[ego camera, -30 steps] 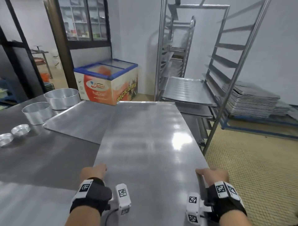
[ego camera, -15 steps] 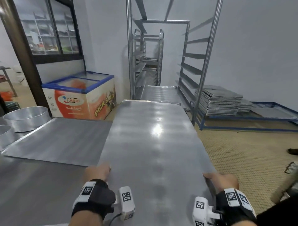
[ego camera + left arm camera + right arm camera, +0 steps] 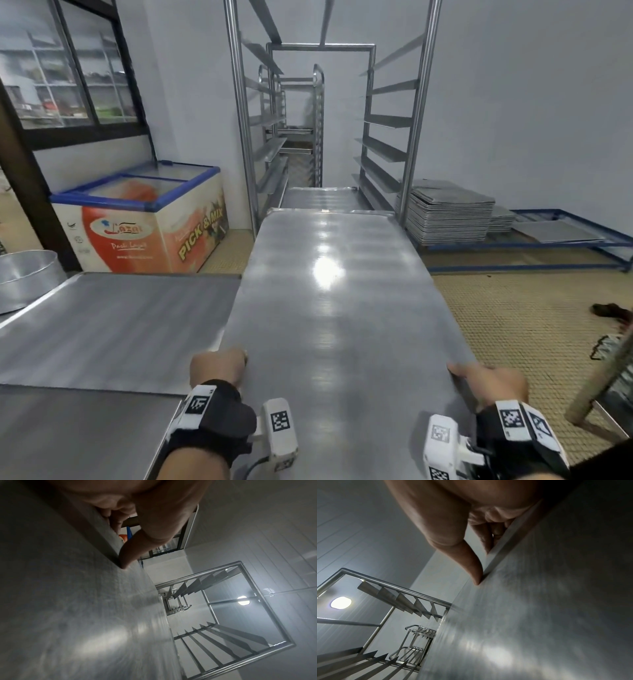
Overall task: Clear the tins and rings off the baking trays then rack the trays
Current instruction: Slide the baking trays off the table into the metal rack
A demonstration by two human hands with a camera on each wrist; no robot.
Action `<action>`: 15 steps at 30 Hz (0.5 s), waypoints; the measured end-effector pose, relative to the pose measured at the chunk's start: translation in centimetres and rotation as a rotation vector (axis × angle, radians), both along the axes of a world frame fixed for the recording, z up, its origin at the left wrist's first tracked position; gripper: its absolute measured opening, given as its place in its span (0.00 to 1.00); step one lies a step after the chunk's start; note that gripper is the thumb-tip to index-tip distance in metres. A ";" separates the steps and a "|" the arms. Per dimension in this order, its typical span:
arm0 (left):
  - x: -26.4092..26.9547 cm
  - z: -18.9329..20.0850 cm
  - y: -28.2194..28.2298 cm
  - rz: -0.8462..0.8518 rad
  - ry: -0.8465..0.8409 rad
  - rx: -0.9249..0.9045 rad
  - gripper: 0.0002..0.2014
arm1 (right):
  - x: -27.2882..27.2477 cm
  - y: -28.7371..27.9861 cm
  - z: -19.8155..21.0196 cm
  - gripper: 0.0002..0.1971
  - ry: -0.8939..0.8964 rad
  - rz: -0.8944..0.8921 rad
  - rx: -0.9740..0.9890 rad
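I hold a large bare steel baking tray [image 3: 339, 308] level in front of me, its far end pointing at the open tray rack [image 3: 416, 113]. My left hand [image 3: 219, 365] grips the tray's near left edge, thumb on top [image 3: 128, 557] and fingers curled under the rim. My right hand [image 3: 486, 380] grips the near right edge the same way, thumb [image 3: 471, 566] pressed on the surface. A tray [image 3: 322, 198] lies in the rack just beyond the held one. A second bare tray [image 3: 113, 329] lies on the steel table at the left. A round tin [image 3: 24, 281] stands at the far left.
A blue-rimmed chest freezer [image 3: 144, 219] stands left of the rack. A stack of trays [image 3: 445, 219] sits on a low blue frame at the right. A second rack [image 3: 301, 130] stands behind the first. A dark object [image 3: 609, 310] lies on the yellow floor at the right.
I have turned right with the tray; the rack now stands straight ahead and closer. The tins on the table have slid out of view to the left. Both hands keep their grip.
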State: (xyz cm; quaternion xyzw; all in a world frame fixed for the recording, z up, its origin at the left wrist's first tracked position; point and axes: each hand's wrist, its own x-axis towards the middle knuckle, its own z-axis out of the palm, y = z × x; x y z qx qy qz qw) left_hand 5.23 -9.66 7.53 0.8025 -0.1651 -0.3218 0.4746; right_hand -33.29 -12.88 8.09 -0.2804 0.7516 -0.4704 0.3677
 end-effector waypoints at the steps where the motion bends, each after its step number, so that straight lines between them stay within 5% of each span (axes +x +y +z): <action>1: 0.2 -0.3 -0.8 -0.004 0.050 0.002 0.21 | 0.0 -0.6 0.1 0.15 0.000 0.008 0.008; 7: 2.5 -5.4 -7.3 0.026 0.134 0.052 0.24 | -0.2 -5.3 0.3 0.16 -0.030 0.048 0.065; 11: 2.1 -5.6 -10.0 0.054 0.136 0.042 0.26 | -0.2 -9.1 0.3 0.17 -0.048 0.060 0.085; 15: -1.0 -0.9 -11.6 0.021 0.081 0.061 0.23 | -0.3 -13.1 0.8 0.13 -0.020 0.067 0.074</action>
